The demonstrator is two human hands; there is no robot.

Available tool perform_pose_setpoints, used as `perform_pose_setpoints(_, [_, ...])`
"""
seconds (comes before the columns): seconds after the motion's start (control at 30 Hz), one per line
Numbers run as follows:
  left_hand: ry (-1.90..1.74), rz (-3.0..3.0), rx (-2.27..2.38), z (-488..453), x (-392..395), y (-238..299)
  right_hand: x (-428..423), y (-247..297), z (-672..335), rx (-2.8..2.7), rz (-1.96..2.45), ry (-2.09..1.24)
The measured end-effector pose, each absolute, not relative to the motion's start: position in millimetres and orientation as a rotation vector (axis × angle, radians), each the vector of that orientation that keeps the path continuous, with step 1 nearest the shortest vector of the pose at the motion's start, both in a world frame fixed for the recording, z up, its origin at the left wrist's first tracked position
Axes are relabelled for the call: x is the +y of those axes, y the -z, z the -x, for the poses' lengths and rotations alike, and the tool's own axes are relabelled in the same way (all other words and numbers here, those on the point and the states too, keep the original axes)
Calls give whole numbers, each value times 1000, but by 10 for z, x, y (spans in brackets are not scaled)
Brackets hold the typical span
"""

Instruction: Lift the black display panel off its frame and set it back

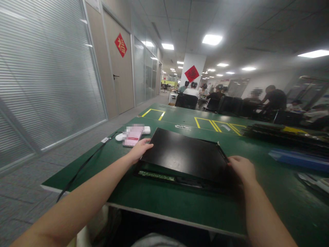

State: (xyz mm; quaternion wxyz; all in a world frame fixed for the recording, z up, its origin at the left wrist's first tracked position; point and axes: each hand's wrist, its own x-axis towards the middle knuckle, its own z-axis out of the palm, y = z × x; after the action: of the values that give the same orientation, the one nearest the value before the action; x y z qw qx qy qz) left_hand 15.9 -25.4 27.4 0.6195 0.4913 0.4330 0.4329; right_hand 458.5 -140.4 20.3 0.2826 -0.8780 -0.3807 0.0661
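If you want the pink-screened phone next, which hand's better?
Probably the left hand: it holds the black panel by its left edge, close to the phone. The right hand holds the opposite edge, farther away.

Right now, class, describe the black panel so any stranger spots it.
On the green table, look between left hand and right hand. The black panel is the broad, plain sheet held at both sides, far larger than the green circuit strip.

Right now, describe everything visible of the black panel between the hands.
The black panel is a thin, flat rectangle with a smooth, faintly glossy face turned upward. The left hand holds its left edge, the right hand its right edge, over the green table. A green circuit strip shows just beyond its near edge; whether they are joined is unclear.
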Motion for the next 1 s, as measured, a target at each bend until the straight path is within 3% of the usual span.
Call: perform_pose_setpoints(1.0, [-1049, -1388, 931, -122, -191, -225, -1407, -231, -4586, -998, 2366, -226])
